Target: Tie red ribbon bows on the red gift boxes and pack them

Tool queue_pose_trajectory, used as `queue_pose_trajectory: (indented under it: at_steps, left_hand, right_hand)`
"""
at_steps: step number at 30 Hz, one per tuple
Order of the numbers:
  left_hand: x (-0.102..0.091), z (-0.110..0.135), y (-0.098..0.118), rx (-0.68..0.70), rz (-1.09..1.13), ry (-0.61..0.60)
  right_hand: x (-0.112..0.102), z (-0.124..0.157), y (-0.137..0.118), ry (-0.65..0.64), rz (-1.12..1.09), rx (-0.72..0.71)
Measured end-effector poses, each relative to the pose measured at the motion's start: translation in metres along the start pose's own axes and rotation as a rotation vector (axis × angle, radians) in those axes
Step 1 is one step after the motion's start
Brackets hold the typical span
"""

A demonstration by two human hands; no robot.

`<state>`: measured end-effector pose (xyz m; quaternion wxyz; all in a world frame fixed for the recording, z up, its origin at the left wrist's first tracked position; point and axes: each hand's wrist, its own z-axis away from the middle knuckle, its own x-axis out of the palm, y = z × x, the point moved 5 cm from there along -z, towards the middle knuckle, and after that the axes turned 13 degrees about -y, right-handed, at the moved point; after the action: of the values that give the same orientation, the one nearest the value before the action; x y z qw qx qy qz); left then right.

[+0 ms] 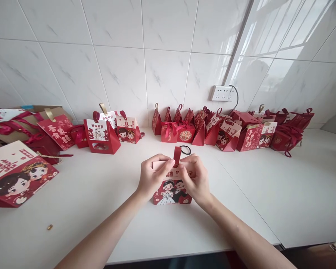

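Observation:
A red and pale pink gift box (172, 192) with a cartoon bride and groom stands upright on the white table in front of me. From its top rises a red ribbon loop (177, 153). My left hand (154, 175) pinches the box's top edge just left of the loop, thumb in front and fingers behind. On the right side of the loop, my right hand (197, 179) closes its thumb and forefinger at the loop's base. Parts of the box's top and printed characters are hidden behind my fingers. Behind the right hand lies a black elastic ring (186, 150).
Several red gift boxes (186, 132) line the wall, with more at the right (250, 136). A box with cartoon faces (19, 175) lies at the left. A small gold piece (50, 227) rests on the table (100, 209). A white power strip (223, 93) is on the tiles.

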<state>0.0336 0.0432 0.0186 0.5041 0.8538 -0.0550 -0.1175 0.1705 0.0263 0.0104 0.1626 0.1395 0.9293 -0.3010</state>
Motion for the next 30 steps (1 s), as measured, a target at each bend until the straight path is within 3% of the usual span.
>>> queue_pose_trajectory:
  at_steps: [8,15,18,20,22,25,27,30]
  left_hand:
    - [0.003,0.002,-0.009,-0.036,0.035,-0.140]
    - [0.004,0.000,-0.004,-0.013,-0.018,-0.118]
    - [0.002,-0.001,-0.005,-0.029,-0.008,-0.109]
    - [-0.005,-0.003,-0.008,-0.055,0.036,-0.036]
    - [-0.018,-0.006,-0.017,-0.116,0.137,0.083]
    - [-0.035,-0.010,-0.035,-0.235,0.341,0.237]
    - [-0.042,-0.012,-0.047,-0.284,0.427,0.292]
    - [-0.045,-0.011,-0.062,-0.352,0.432,0.349]
  right_hand:
    - [-0.002,-0.003,0.004,-0.012,-0.013,0.035]
    - [-0.002,-0.002,0.006,-0.050,-0.062,0.061]
    - [-0.002,-0.001,0.015,-0.122,-0.190,0.098]
    - [-0.001,-0.001,0.022,-0.205,-0.283,0.124]
    - [0.005,-0.001,0.032,-0.312,-0.329,0.203]
    - [0.015,0.002,0.049,-0.393,-0.420,0.453]
    - [0.019,0.006,0.061,-0.324,-0.543,0.645]
    - [0.020,0.011,0.074,-0.123,-0.784,0.846]
